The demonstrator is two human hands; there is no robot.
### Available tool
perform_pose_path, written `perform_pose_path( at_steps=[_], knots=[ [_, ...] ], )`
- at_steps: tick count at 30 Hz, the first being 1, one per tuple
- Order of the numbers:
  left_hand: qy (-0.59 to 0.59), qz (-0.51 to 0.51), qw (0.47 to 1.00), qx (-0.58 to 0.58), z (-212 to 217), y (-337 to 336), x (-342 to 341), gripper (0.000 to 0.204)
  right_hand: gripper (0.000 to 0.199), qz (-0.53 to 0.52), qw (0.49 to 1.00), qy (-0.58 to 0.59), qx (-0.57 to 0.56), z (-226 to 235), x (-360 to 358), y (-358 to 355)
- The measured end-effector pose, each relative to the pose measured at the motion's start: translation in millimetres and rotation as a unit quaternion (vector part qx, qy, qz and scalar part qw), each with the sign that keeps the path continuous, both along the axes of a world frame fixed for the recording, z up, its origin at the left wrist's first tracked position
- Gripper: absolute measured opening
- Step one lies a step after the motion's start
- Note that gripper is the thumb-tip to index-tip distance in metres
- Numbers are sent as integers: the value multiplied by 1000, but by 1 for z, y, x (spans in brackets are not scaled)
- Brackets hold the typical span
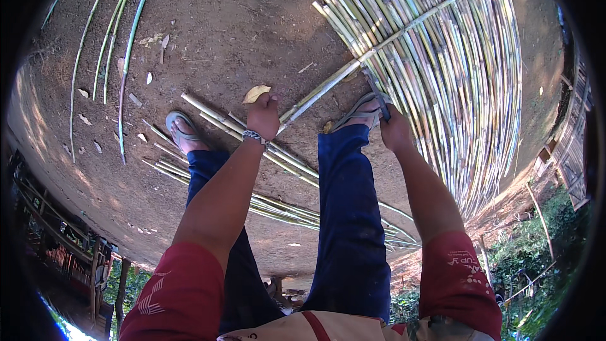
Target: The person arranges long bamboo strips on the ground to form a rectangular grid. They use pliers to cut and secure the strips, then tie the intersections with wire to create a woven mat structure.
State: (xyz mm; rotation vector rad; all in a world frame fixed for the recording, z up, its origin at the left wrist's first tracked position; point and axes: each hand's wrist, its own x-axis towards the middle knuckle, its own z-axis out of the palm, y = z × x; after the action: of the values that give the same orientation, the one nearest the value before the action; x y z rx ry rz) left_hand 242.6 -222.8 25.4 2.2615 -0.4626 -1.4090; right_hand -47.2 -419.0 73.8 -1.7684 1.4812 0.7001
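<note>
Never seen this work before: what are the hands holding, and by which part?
Left hand grips the near end of a bamboo strip; right hand holds a knife by its handle.

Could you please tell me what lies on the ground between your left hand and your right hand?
In the head view, a long bamboo strip runs from the left hand toward the tool held by the right hand.

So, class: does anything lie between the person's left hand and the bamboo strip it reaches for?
Nothing visible does. The left hand is already at the end of the long bamboo strip; the dry leaf lies just beside it.
</note>
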Motion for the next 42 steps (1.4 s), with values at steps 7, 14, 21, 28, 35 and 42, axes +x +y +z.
perform_pose_path(
  at_steps=[7, 14, 21, 28, 35, 42],
  knots=[
    [10, -232, 959, 162, -9, -27, -43, 42, 43, 89, 995, -21, -45, -48, -24, -44],
    [-3, -308, 935, 177, -33, -45, -57, 36, 46, 179, 973, -110, -98, -65, -48, -58],
    [-16, -344, 922, 179, -40, -42, -57, 31, 47, 167, 973, -130, -92, -60, -39, -55],
    [-16, -341, 926, 163, -39, -44, -50, 30, 41, 131, 990, -25, -47, -61, -32, -68],
    [41, -254, 958, 126, 22, 5, -17, 29, 36, -75, 995, 68, -16, 31, -61, -2],
    [92, -17, 993, 72, 122, 92, 98, 31, 31, -358, 913, 185, 65, 135, -174, 129]
  ],
)
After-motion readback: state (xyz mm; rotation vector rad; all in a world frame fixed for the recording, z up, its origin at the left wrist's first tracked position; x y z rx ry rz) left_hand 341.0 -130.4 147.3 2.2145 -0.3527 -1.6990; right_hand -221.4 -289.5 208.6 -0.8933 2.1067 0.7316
